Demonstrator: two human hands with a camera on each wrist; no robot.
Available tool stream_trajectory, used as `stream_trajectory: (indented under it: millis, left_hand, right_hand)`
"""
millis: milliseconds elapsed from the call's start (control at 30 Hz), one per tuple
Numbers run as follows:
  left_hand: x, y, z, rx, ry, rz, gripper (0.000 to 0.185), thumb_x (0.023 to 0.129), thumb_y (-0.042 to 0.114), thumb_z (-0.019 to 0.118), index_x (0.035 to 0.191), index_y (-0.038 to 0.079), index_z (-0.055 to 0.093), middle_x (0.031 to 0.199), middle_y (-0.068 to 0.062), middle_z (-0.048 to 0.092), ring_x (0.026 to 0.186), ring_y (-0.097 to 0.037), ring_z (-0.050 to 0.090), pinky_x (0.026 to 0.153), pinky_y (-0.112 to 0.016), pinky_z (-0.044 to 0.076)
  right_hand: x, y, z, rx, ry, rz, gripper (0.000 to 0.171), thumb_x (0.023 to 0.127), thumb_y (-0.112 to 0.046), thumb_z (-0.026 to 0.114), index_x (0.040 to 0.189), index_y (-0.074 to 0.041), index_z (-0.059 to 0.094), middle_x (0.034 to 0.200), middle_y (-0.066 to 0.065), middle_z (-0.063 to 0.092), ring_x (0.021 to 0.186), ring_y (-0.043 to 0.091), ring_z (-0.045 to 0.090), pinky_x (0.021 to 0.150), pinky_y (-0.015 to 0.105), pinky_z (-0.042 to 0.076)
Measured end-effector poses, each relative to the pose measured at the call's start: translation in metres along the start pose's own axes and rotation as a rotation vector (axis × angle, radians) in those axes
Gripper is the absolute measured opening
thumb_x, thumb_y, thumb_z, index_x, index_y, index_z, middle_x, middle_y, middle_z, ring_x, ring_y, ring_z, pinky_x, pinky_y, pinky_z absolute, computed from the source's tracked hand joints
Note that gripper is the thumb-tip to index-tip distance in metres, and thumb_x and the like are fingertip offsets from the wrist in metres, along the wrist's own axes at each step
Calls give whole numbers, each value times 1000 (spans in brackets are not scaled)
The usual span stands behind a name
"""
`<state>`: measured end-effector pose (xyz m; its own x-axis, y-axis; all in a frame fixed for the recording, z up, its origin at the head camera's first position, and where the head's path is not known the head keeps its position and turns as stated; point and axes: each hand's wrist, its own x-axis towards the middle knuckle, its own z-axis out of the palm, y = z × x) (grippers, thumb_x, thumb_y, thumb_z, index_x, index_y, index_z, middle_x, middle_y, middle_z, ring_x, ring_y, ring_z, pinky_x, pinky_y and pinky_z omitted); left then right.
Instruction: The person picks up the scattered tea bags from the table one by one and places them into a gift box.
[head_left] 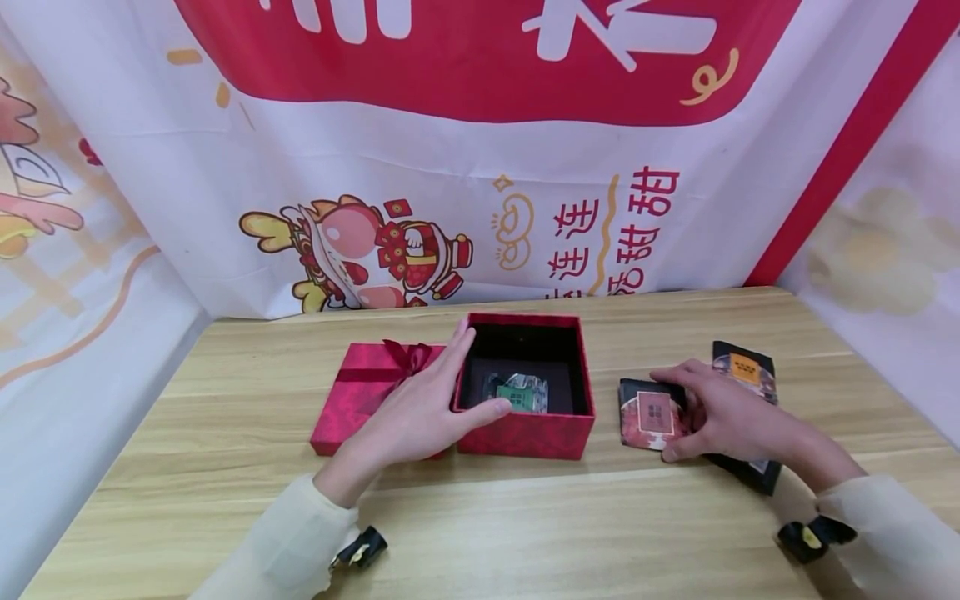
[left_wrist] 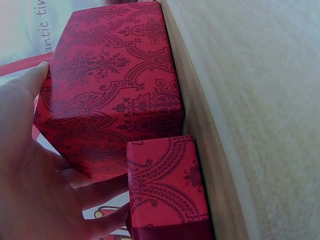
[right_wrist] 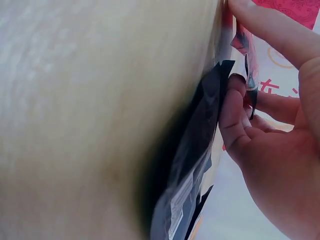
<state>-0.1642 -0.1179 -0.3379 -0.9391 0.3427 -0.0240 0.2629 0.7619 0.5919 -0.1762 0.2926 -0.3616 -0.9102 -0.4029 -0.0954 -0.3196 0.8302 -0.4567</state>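
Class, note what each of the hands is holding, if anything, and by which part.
The right hand pinches the pink-labelled packet by its near and far edges. The left hand only rests against the open box.

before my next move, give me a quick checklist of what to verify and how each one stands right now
1. Box open: ok, the lid lies to its left.
2. Left grip on the box: ok, fingers along its left side, thumb over the front rim.
3. Right grip on the pink-labelled packet: ok, thumb and fingers at opposite edges.
4. Room inside: ok, bare floor shows beside the green-labelled packet.
5. Pink-labelled packet over the box: not ok, it is to the right, outside.
6. Pink-labelled packet clear of the table: cannot tell.
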Motion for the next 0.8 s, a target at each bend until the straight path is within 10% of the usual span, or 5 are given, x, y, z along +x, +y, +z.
stream_trajectory:
  millis: [800]
  left_hand:
    - [0, -1, 0, -5, 3, 4, 110, 87, 85, 60, 171, 41, 3, 177, 23, -1, 163, -24, 29, 121, -63, 41]
  right_hand:
    - [-3, -6, 2, -98, 2, -62, 95, 70, -50, 96, 148, -12, 57, 139, 8, 55, 116, 23, 59, 101, 53, 54]
